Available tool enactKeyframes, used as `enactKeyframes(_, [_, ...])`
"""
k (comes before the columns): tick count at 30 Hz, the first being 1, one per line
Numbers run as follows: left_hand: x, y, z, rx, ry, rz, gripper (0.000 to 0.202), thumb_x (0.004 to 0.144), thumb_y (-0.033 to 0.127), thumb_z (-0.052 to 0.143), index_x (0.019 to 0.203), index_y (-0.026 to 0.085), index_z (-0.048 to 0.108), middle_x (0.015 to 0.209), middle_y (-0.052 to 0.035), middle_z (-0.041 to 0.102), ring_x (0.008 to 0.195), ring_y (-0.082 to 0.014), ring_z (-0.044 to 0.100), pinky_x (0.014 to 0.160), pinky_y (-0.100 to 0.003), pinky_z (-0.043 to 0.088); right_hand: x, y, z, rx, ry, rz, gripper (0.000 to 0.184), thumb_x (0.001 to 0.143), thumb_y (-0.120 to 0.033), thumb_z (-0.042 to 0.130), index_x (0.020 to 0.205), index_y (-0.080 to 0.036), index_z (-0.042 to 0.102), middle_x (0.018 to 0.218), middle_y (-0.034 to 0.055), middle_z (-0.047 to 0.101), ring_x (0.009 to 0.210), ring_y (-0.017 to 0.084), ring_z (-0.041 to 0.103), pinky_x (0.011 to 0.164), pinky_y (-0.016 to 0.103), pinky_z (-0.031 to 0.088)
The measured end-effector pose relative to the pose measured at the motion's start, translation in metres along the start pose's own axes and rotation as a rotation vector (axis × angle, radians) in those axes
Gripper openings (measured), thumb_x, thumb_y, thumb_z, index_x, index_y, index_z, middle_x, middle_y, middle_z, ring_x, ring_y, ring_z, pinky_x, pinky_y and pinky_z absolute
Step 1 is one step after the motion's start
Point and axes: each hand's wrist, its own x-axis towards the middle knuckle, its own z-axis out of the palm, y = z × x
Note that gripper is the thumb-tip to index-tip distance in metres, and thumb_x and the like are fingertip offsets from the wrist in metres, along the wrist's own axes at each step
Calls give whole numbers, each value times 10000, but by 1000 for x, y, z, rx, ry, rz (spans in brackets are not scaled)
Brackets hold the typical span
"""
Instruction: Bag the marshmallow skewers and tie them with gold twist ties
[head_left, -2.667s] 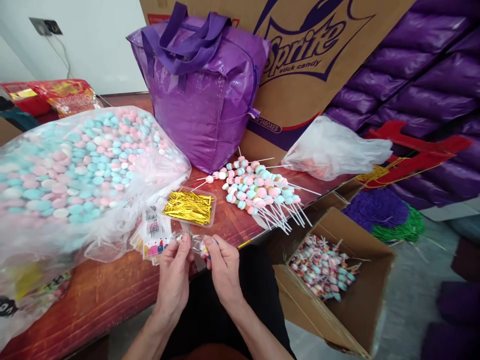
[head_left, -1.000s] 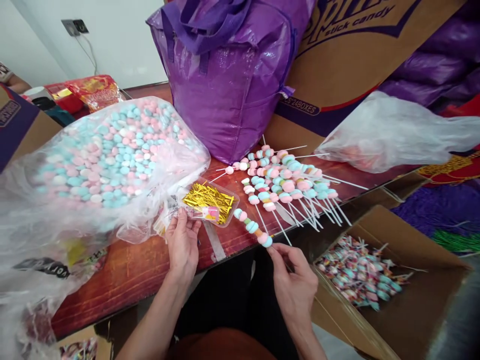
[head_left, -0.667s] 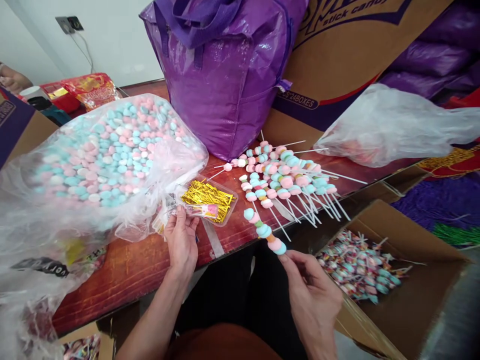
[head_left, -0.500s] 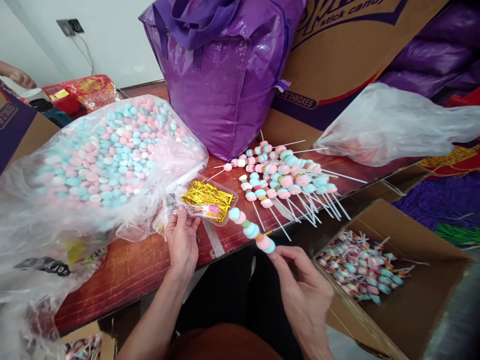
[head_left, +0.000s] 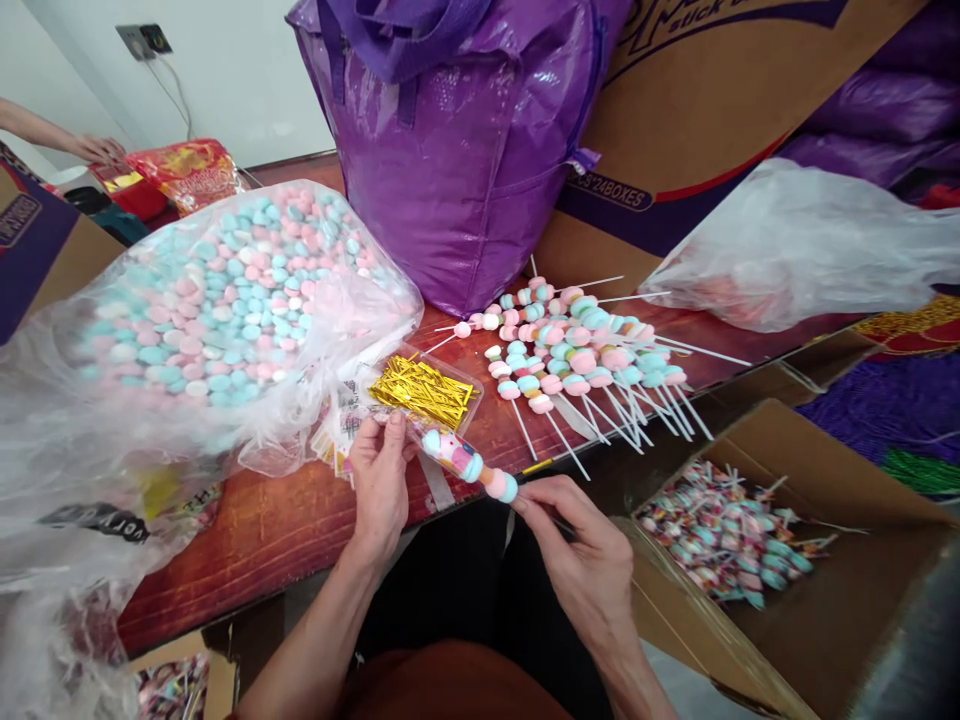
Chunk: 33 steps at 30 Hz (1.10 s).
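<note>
Right hand (head_left: 581, 545) pinching stick end of candy skewer (head_left: 495, 484), candy hovering just on near side of gold twist-tie tray (head_left: 426, 390). Left hand (head_left: 381, 475) gripping clear wrapper (head_left: 442, 447) at tray's near edge, skewer tip sitting inside wrapper. Skewer pile (head_left: 581, 350) lying right of tray.

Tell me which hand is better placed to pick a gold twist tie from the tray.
Probably the left hand: it pinches the clear sleeve right beside the tray of gold twist ties. The right hand grips the candy skewer by its stick, farther from the tray.
</note>
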Motion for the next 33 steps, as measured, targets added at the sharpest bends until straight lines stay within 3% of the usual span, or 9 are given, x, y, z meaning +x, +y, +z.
enactKeyframes(6, [-6, -2, 2, -9, -27, -15, 310, 751, 453, 788, 804, 195, 625, 839, 7, 693, 744, -121, 653, 712, -260, 548, 2, 0, 10, -39, 28, -56, 100, 899, -217, 651, 818, -203, 708, 705, -9, 575, 606, 125, 531, 536, 245, 424])
enactKeyframes(16, [-17, -6, 9, -8, -158, -162, 329, 752, 394, 805, 969, 187, 669, 903, -44, 738, 771, -158, 705, 716, -269, 544, 0, -8, 31, -131, 19, -246, 144, 922, -122, 585, 871, -177, 708, 715, 2, 552, 606, 111, 526, 594, 236, 460])
enactKeyframes(23, [-18, -8, 5, -1, -225, -235, 345, 799, 426, 760, 1008, 175, 650, 890, -54, 747, 823, -198, 733, 787, -333, 566, 1, -9, 45, 14, 1, -8, 139, 906, -193, 615, 784, -185, 682, 704, -9, 583, 619, 113, 527, 576, 224, 435])
enactKeyframes(28, [-26, -12, 5, 99, -287, -248, 312, 830, 392, 738, 1027, 165, 652, 937, -57, 752, 880, -183, 721, 846, -313, 552, 8, -7, 63, 127, 24, 201, 291, 879, -317, 617, 626, -187, 555, 593, -33, 536, 542, 105, 479, 520, 218, 408])
enactKeyframes(33, [-20, -3, 5, 30, -286, -263, 316, 803, 396, 763, 990, 167, 651, 920, -56, 752, 833, -190, 730, 800, -326, 573, 11, -11, 56, -19, -47, 236, 375, 865, -417, 634, 595, -190, 505, 544, -50, 484, 506, 89, 409, 505, 214, 356])
